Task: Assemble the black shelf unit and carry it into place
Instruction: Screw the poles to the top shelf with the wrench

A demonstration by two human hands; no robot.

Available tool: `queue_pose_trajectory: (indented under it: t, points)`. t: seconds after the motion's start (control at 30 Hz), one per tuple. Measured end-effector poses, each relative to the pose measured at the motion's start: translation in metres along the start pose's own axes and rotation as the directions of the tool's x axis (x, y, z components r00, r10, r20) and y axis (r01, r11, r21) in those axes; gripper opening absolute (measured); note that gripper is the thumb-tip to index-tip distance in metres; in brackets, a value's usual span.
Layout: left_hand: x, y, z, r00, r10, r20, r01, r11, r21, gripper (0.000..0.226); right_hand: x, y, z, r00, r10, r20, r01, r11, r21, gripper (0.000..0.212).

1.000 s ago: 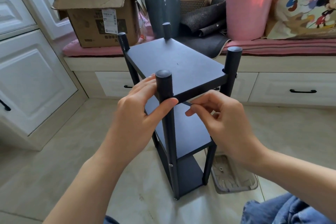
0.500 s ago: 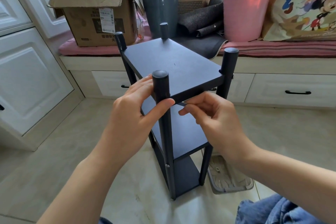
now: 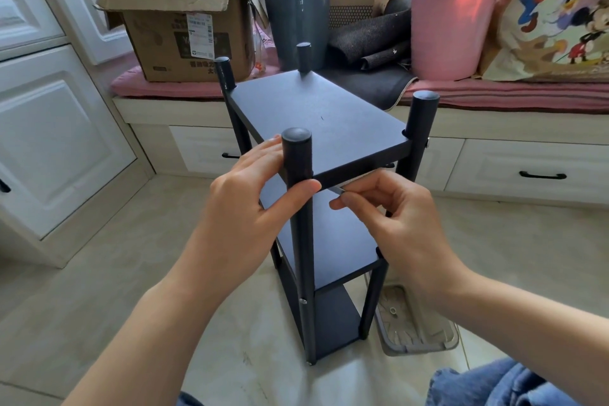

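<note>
The black shelf unit (image 3: 321, 119) stands upright on the tiled floor in front of me, with three boards and four round posts. My left hand (image 3: 250, 204) grips the near left post (image 3: 296, 155) just under the top board, thumb across its front. My right hand (image 3: 389, 214) pinches a small silver metal tool (image 3: 337, 189) under the front edge of the top board, close to that post. What the tool's tip meets is hidden by the board and my thumb.
A grey plastic tray (image 3: 418, 326) with a small metal part lies on the floor behind the unit's right foot. Behind stands a window bench (image 3: 494, 132) with drawers, loaded with a cardboard box (image 3: 184, 26), a grey bin (image 3: 296, 13) and a pink bucket (image 3: 451, 16). White cabinets (image 3: 49, 128) are at left.
My right hand has shifted slightly left along the underside of the top board, toward the near left post. The left hand keeps its grip on the post.
</note>
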State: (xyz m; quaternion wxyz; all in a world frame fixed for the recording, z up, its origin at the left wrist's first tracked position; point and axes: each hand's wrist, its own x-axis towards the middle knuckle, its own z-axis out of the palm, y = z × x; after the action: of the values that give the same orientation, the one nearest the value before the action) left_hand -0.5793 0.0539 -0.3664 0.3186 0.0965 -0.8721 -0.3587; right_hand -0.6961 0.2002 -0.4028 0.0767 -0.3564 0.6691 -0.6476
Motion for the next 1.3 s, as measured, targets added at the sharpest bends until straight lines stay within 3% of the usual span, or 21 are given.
queue_pose_trajectory:
  t: [0.3,0.93,1.1,1.3]
  points:
    - [0.0,-0.001,0.0,1.0,0.001,-0.003,0.0,1.0,0.01,0.056,0.0,0.001,0.003,0.999,0.044,-0.021,-0.045,0.997,-0.058,0.013]
    - [0.0,-0.002,0.003,0.999,0.023,-0.031,-0.024,0.999,-0.046,0.036,0.01,0.002,0.035,0.969,0.241,-0.055,-0.239,0.97,0.049,0.01]
    - [0.0,-0.003,0.004,0.999,0.024,-0.028,-0.025,0.999,-0.042,0.037,0.008,0.004,0.032,0.978,0.204,-0.041,-0.202,0.978,0.044,0.008]
    - [0.0,-0.002,0.004,1.0,-0.002,-0.02,0.002,1.0,-0.028,0.046,0.0,0.008,0.017,0.996,0.08,-0.034,-0.083,0.993,-0.08,0.015]
